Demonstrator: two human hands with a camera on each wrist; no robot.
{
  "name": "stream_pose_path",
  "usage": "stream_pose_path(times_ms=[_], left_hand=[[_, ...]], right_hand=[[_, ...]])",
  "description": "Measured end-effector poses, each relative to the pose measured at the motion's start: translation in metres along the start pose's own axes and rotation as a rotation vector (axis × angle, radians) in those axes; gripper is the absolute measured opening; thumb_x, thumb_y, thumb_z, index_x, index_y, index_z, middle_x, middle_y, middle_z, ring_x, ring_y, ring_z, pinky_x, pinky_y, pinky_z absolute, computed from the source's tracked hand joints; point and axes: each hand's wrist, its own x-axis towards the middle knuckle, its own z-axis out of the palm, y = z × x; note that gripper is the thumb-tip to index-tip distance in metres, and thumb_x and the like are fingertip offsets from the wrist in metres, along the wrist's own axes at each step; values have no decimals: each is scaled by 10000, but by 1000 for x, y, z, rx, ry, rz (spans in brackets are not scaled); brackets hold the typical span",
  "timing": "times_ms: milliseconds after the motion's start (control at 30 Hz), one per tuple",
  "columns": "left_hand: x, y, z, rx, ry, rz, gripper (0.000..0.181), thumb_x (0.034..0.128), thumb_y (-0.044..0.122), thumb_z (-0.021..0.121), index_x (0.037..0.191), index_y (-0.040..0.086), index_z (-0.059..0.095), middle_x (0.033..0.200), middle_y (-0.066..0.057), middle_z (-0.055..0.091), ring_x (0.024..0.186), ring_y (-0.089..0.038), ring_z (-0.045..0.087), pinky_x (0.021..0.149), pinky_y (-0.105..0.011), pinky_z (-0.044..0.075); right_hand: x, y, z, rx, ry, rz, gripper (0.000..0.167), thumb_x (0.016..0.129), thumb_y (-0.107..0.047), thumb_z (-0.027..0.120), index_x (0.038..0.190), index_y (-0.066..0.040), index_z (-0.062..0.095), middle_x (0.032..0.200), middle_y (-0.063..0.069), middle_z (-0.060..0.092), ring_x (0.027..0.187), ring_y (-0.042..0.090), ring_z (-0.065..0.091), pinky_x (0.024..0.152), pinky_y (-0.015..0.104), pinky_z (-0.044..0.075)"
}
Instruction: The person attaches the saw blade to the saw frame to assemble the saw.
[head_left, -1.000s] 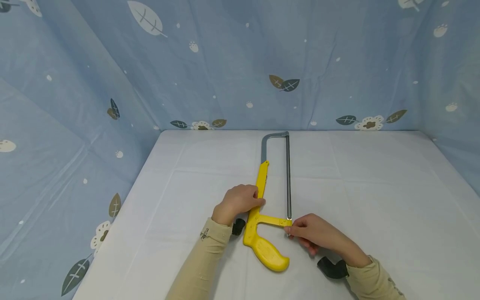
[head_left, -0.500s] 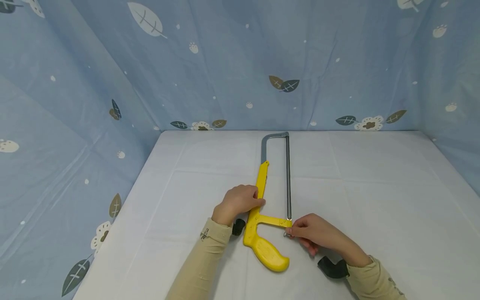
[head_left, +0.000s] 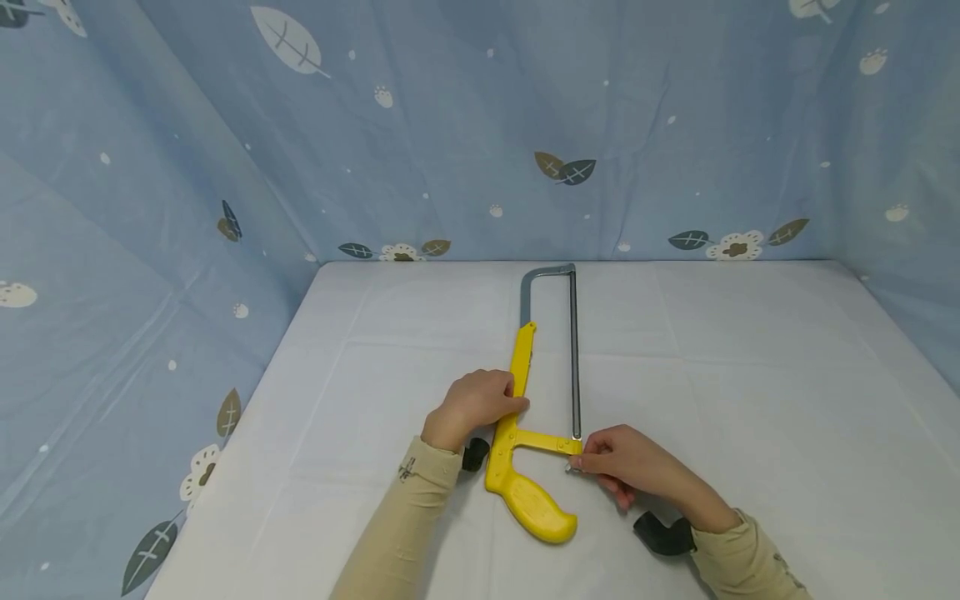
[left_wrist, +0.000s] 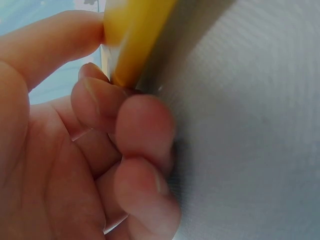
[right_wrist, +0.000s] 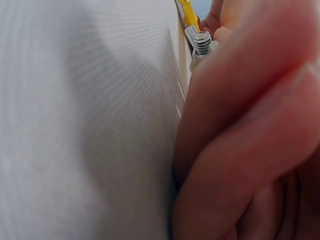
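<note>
A hacksaw with a yellow frame and handle lies flat on the white surface, its grey blade on the right side. My left hand grips the yellow bar above the handle; in the left wrist view the thumb and curled fingers hold the yellow edge. My right hand pinches the small metal nut at the blade's lower end, below the yellow crossbar. In the right wrist view a threaded screw end sticks out beside the fingers, which hide most of the nut.
Black wrist pieces show beside the left wrist and under the right wrist. The white-covered table meets a blue patterned curtain at its back and sides.
The metal piece at my right fingertips has turned from pointing down to pointing sideways. My left hand keeps its grip, and the view has shifted very slightly.
</note>
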Motion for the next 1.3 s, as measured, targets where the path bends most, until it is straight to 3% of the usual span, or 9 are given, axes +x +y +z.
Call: stream_pose_path(times_ms=[500,1033,1300], left_hand=[[1,0,1,-8,-9,-13,294,808,410,604,687,154,524,582,20,451,502,-133,442,468,-244,317],[0,0,1,-20,-6,-15,291,808,404,606,678,153,537,577,21,462,503,-129,447,469,-246,325],[0,-1,2,-27,2,-8,287,804,397,610,669,156,534,571,22,459,495,-127,443,466,-245,326]], right_hand=[[-3,0,0,22,-19,-3,390,801,-433,608,698,-59,571,449,-1,443,347,143,463,373,272,394],[-1,0,0,47,-38,-5,404,833,-472,544,773,-79,617,455,5,452,345,135,450,371,285,405],[-2,-5,2,16,-9,28,412,827,-494,538,775,-97,633,450,2,454,336,132,439,368,286,410]])
